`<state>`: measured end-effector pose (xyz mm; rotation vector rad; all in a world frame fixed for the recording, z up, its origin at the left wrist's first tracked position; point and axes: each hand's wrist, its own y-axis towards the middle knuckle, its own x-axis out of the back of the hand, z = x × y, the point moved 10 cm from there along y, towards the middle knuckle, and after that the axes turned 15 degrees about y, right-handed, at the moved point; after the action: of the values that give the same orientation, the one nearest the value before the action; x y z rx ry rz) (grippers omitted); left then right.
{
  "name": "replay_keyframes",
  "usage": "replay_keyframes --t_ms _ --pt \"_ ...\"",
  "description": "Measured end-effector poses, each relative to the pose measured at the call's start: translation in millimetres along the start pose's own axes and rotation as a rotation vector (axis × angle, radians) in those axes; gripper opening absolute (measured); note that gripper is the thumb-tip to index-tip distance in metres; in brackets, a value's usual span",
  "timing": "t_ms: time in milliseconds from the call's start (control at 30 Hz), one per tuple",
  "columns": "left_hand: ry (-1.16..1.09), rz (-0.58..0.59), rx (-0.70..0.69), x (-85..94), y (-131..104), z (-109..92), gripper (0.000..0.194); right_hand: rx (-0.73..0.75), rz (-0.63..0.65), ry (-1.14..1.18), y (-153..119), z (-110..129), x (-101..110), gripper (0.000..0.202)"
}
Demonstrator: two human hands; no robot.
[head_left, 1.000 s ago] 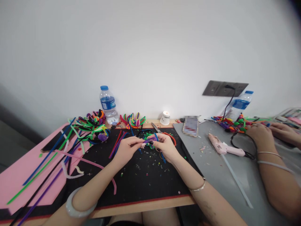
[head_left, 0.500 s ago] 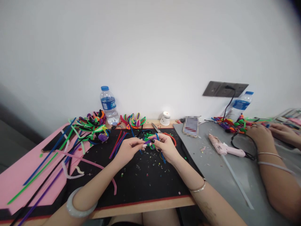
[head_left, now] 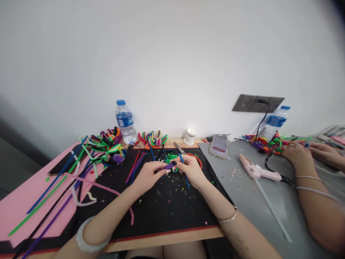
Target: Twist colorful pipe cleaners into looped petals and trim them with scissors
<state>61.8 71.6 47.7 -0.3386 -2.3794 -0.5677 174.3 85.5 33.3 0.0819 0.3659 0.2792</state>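
Between my two hands is a short purple pipe cleaner point(head_left: 169, 166), pinched from both sides. My left hand point(head_left: 151, 174) closes thumb and fingers on its left end. My right hand point(head_left: 190, 169) pinches the other end, and a blue pipe cleaner point(head_left: 180, 157) shows at its fingers; whether that is joined to the purple one I cannot tell. Just behind the hands lies a bundle of green pipe cleaner loops point(head_left: 170, 157), partly hidden. Red, blue and purple pipe cleaners point(head_left: 136, 166) lie left of them on the black mat point(head_left: 161, 212).
Long pipe cleaners point(head_left: 54, 183) cross a pink board point(head_left: 24, 201) at left. A water bottle point(head_left: 125, 122), scissors point(head_left: 178, 146) and a white cup point(head_left: 189, 136) stand or lie at the back. A pink glue gun point(head_left: 260, 172) rests at right, beside a co-worker's hands point(head_left: 299, 158).
Both hands stay together around the purple pipe cleaner, with only a slight shift of the fingers. The left hand's fingers have tilted lower. The rest looks the same.
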Motion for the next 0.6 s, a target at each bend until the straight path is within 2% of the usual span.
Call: replay_keyframes --t_ms 167,267,367,467,600 --pt "-0.138 0.148 -0.009 -18.6 -4 -7 0.035 -0.029 0.093 -0.063 -1 -3 -10 0.022" --pt "-0.203 0.172 -0.007 -23.9 -6 -7 0.049 -0.025 0.156 -0.078 -2 -2 -16 0.021" --pt "-0.185 0.200 -0.007 -27.3 -7 -7 0.048 -0.026 0.232 -0.087 -4 0 -25 0.020" --pt "-0.123 0.131 0.026 -20.2 -3 1 0.037 -0.038 0.211 -0.132 -3 -1 -23 0.022" --pt "-0.119 -0.015 0.134 -7.3 1 26 0.031 -0.105 0.153 -0.177 -1 -15 -14 0.028"
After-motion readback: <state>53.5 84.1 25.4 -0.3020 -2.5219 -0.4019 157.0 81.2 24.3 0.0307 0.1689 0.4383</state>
